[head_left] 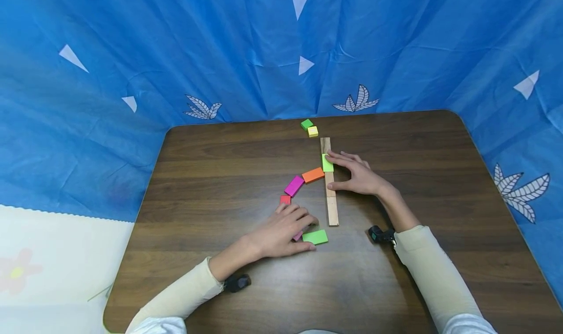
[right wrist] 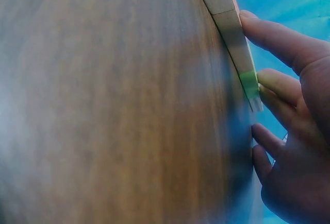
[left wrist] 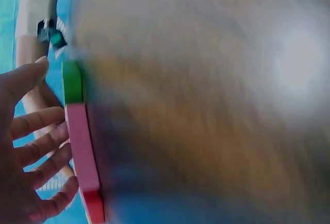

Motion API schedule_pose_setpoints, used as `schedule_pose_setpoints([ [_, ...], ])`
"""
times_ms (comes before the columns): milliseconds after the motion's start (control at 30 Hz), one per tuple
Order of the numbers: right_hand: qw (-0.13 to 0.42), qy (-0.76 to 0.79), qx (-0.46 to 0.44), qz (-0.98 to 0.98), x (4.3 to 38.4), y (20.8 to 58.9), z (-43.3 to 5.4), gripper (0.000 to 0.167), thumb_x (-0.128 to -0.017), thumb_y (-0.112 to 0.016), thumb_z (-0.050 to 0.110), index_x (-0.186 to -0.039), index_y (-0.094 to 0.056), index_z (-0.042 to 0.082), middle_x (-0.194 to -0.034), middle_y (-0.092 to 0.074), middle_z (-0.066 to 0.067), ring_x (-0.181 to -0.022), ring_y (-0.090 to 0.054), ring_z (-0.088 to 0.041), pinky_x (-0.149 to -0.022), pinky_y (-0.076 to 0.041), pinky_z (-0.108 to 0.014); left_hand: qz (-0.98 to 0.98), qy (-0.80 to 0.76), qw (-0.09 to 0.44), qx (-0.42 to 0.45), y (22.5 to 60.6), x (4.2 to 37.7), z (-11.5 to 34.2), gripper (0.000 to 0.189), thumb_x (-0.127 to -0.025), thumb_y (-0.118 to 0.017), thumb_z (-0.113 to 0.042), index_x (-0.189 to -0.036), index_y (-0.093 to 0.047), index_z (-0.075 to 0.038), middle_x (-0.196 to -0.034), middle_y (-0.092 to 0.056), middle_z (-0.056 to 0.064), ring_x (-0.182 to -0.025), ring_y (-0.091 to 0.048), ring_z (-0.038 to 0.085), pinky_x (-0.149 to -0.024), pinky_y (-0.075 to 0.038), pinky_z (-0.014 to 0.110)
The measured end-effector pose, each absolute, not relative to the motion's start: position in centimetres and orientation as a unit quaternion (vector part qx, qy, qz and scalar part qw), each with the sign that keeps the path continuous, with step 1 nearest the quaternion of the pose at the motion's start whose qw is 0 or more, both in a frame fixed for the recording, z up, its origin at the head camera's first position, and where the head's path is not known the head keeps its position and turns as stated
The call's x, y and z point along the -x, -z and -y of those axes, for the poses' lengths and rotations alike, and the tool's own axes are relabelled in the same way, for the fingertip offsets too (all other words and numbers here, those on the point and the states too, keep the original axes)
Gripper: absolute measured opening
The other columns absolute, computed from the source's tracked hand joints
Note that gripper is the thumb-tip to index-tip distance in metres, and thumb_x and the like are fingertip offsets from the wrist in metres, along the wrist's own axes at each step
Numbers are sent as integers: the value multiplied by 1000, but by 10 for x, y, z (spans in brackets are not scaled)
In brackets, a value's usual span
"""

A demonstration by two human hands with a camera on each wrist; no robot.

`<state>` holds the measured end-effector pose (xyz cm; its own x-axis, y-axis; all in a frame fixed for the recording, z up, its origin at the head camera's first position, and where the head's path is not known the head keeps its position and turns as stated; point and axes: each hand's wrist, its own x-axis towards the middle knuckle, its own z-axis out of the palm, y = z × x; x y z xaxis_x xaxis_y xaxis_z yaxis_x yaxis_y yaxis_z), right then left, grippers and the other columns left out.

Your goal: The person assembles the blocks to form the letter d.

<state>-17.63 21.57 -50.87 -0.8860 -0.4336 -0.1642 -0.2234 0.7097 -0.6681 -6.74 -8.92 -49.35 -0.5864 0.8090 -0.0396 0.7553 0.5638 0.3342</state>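
Flat blocks form a curve left of a straight row of plain wooden blocks [head_left: 332, 211]. The row includes a lime green block [head_left: 327, 163]. My right hand [head_left: 358, 175] lies at the row's right side, index fingertip on the lime block and thumb against a wooden block. The curve has an orange block [head_left: 313, 175], a magenta block [head_left: 294, 186], a red block [head_left: 285, 199], a pink block [left wrist: 82, 147] and a green block [head_left: 315, 237]. My left hand [head_left: 279, 231] spreads over the lower curve, fingertips touching the pink block and mostly covering it in the head view.
A small green block [head_left: 307, 124] and a yellow block [head_left: 313, 131] sit together near the back edge of the brown wooden table [head_left: 220, 177]. Behind the table hangs a blue patterned curtain [head_left: 246, 50]. Each wrist wears a small black camera [head_left: 237, 282].
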Motion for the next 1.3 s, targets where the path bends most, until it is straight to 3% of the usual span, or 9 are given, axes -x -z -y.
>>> schedule_pose_setpoints([
  [233,155,335,183,-911,178,509,-212,90,-92,-83,51,-167,-41,24,-181,-26,2,-168,-13,-42,-127,-9,-77,-912,-189,80,-356,487,97,126,68,-97,-78,-50,-155,-56,-24,-158,-54,-1,-145,-45,23,-120,-43,52],
  [433,162,332,180,-912,178,508,-211,91,-91,-83,52,-168,-41,24,-181,-25,2,-168,-12,-41,-127,-8,-77,-913,-195,124,-335,488,118,146,85,-92,-81,-54,-165,-44,-30,-174,-38,-7,-156,-33,25,-123,-36,58],
  [633,166,313,178,-918,176,504,-212,93,-91,-83,53,-168,-39,23,-181,-25,-1,-167,-14,-41,-128,-10,-75,-904,-181,159,-353,491,123,147,86,-93,-77,-59,-167,-41,-33,-176,-36,-12,-159,-31,23,-124,-31,59],
  [1000,145,301,202,-920,180,500,-211,91,-91,-83,52,-166,-43,20,-180,-30,-4,-163,-23,-42,-127,-17,-75,-904,-183,161,-352,492,122,149,85,-93,-79,-57,-166,-43,-31,-175,-37,-13,-155,-39,24,-125,-30,58],
  [1167,112,334,206,-913,197,497,-210,82,-94,-84,42,-163,-48,15,-176,-37,-10,-158,-31,-44,-124,-30,-72,-904,-186,166,-348,493,122,148,85,-93,-79,-58,-166,-44,-32,-175,-36,-14,-154,-40,23,-126,-31,59],
  [1300,75,361,190,-910,226,492,-204,71,-97,-80,34,-158,-54,10,-167,-49,-17,-155,-40,-43,-126,-31,-69,-903,-189,165,-349,494,122,146,85,-93,-79,-58,-166,-43,-32,-175,-37,-14,-154,-40,22,-125,-32,59],
])
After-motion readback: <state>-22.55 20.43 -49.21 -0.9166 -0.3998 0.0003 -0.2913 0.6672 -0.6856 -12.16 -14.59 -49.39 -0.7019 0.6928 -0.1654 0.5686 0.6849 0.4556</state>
